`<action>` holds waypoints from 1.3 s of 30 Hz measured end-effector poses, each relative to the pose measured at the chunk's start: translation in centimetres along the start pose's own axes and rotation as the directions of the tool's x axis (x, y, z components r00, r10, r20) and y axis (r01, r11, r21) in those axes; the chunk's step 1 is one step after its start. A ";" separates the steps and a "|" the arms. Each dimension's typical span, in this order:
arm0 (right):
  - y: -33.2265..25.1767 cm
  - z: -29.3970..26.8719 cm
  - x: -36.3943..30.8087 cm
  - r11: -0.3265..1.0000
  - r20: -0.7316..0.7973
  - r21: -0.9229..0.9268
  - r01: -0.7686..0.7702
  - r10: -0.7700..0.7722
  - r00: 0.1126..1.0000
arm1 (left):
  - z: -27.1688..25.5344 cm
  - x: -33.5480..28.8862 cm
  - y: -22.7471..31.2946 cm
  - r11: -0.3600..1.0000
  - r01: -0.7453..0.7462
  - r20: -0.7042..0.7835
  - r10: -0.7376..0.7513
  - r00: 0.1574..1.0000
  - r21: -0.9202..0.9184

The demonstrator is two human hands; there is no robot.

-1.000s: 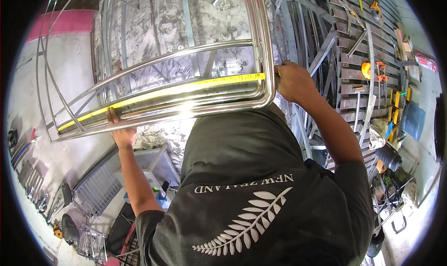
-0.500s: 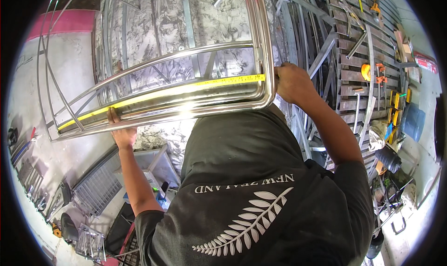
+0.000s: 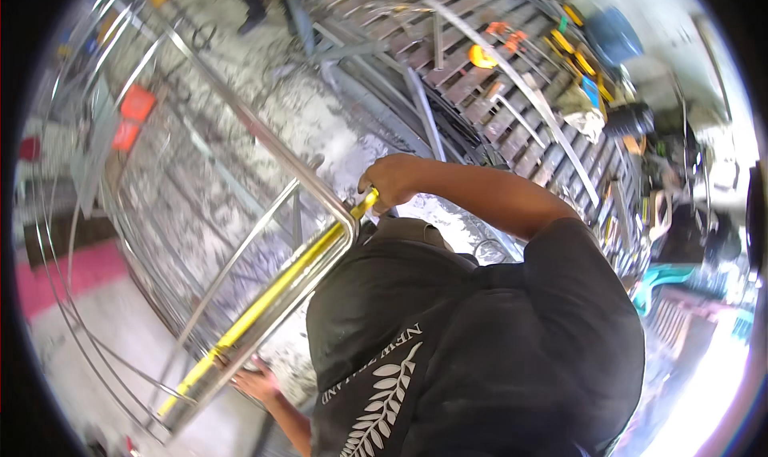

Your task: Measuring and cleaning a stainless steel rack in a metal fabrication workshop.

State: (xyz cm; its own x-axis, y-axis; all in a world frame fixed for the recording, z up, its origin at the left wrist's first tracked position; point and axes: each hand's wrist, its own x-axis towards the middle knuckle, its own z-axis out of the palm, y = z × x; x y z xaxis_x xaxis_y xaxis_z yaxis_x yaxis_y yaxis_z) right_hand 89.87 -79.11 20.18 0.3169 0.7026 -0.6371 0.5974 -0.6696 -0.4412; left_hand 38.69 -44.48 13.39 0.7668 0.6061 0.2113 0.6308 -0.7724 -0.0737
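Observation:
A shiny metal tube frame (image 3: 276, 149) with rounded corners stretches from my waist to the far left. Along its near side lies a yellow measuring tape (image 3: 264, 303), running beside the tubes. Just beyond the frame's right corner, my right hand (image 3: 390, 182) is closed on the tape's right end; whether a case is inside the hand is hidden. At the lower left, my left hand (image 3: 256, 379) reaches under the near tube, its fingers curled round it and the fingertips by the tape. Motion blurs this hand somewhat.
Metal bars lie across a slatted rack (image 3: 528, 129) at the upper right, with an orange clamp (image 3: 482, 55) on it. Long steel profiles (image 3: 424, 113) stand beside the rack. Orange pieces (image 3: 134, 117) show at the upper left. A person's dark shoe (image 3: 253, 21) is at the top.
My view has swung round, so the frame now slants down to the left. The tape now extends past the frame's right corner into my right hand. My left hand stays at the near tube.

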 end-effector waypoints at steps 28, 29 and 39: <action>12.8 16.9 -29.0 0.504 -0.245 0.505 -0.701 0.862 0.443 | -3.3 7.0 22.6 0.194 -0.913 -0.544 0.751 0.374 -0.360; 14.7 16.2 -29.4 0.481 -0.206 0.510 -0.714 0.874 0.441 | -3.7 6.6 24.0 0.199 -0.919 -0.528 0.768 0.362 -0.341; 34.1 17.4 -29.5 0.698 -0.557 0.311 -0.645 0.684 0.472 | -8.8 2.1 40.3 0.301 -0.873 -0.303 0.852 0.428 -0.384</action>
State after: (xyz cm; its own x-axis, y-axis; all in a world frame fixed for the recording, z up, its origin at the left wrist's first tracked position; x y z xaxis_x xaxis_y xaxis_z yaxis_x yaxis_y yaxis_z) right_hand 88.08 -126.82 12.94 0.9682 0.0078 -0.2499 -0.0161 -0.9955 -0.0934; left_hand 64.68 -76.00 19.49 0.8293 -0.4562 0.3228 -0.5246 -0.8346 0.1682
